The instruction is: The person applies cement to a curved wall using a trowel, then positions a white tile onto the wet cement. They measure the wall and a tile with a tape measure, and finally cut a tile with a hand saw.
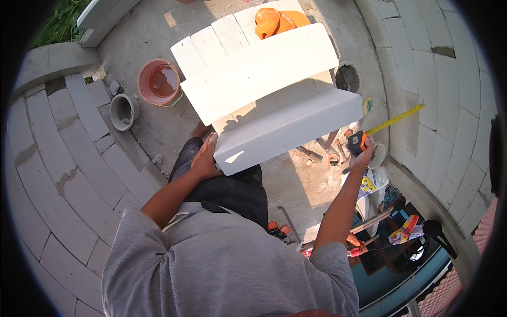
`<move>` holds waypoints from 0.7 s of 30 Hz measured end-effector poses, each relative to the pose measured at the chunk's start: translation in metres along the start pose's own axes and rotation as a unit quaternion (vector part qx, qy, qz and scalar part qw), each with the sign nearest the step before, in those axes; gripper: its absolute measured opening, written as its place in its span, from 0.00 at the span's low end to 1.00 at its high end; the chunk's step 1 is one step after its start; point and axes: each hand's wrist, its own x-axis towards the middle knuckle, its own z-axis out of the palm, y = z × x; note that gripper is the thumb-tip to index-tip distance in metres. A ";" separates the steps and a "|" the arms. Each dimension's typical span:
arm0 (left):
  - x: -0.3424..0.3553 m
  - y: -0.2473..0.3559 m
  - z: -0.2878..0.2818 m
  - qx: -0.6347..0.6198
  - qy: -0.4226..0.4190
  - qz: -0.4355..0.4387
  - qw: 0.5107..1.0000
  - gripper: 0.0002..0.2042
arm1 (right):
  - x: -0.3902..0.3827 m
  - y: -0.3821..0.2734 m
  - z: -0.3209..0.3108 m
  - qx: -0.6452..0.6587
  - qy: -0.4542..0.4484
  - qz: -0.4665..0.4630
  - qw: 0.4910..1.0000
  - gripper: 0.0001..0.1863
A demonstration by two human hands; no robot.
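Note:
A long white building block (290,129) lies crosswise in front of me at the near side of a block stack. My left hand (206,158) presses against the block's left end, fingers stretched along it. In my right hand (363,153), beyond the block's right end, is a black and orange tape measure (356,141). Its yellow blade (396,119) sticks out to the far right, toward the wall. Another white block (261,71) lies on the stack just beyond, and an orange cap (277,22) sits behind it.
On the left stand a reddish bucket (159,82) and a grey bucket (124,112). Block walls rise at the left (79,164) and right (422,79). Hand tools (334,158) lie on the floor, near a printed bag (369,184). Another bucket (347,78) stands right of the stack.

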 end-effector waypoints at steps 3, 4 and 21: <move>-0.013 0.010 0.015 -0.021 0.026 -0.025 0.999 0.77 | 0.067 -0.002 -0.017 -0.026 0.048 0.012 0.998 0.25; -0.018 0.005 0.029 0.008 0.045 -0.015 0.999 0.79 | 0.082 0.002 -0.020 -0.021 0.034 0.019 0.999 0.25; -0.001 -0.004 0.067 -0.020 0.154 0.106 0.982 0.43 | 0.165 0.033 -0.085 0.175 -0.202 0.073 0.961 0.28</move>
